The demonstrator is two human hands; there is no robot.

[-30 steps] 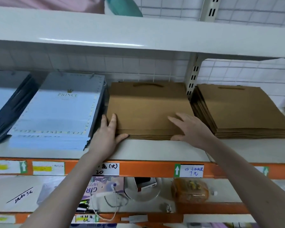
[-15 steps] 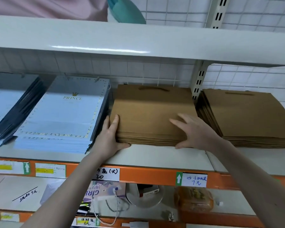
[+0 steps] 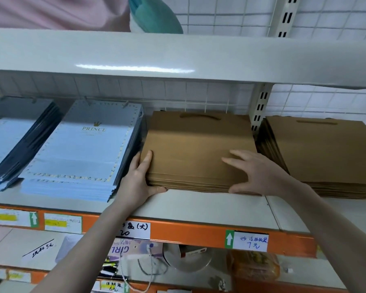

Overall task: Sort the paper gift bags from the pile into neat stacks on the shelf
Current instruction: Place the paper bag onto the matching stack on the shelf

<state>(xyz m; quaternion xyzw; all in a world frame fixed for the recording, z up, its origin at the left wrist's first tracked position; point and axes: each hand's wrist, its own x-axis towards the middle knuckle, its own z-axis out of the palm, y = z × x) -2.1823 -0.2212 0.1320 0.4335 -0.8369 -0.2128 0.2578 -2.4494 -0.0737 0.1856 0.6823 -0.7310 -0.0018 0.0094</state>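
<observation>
A stack of flat brown paper gift bags (image 3: 199, 149) lies on the white shelf board (image 3: 209, 206), handles toward the back. My left hand (image 3: 137, 180) presses on its front left corner, with straight fingers along the left side and the thumb against the front edge. On the front right part my right hand (image 3: 258, 172) rests with fingers spread flat on the top bag and the thumb at the front edge. A second brown bag stack (image 3: 325, 151) sits to the right, beyond the upright post (image 3: 260, 106).
Light blue "PRINCE" bags (image 3: 82, 149) are stacked right beside the brown stack on the left, with another blue and dark stack (image 3: 6, 140) further left. The upper shelf (image 3: 178, 58) hangs low overhead. An orange beam (image 3: 188, 231) with price labels fronts the board; the lower shelf holds assorted goods.
Both hands stay at the brown stack's front corners. My left fingers have slid from the top onto the left side. The view has tilted slightly.
</observation>
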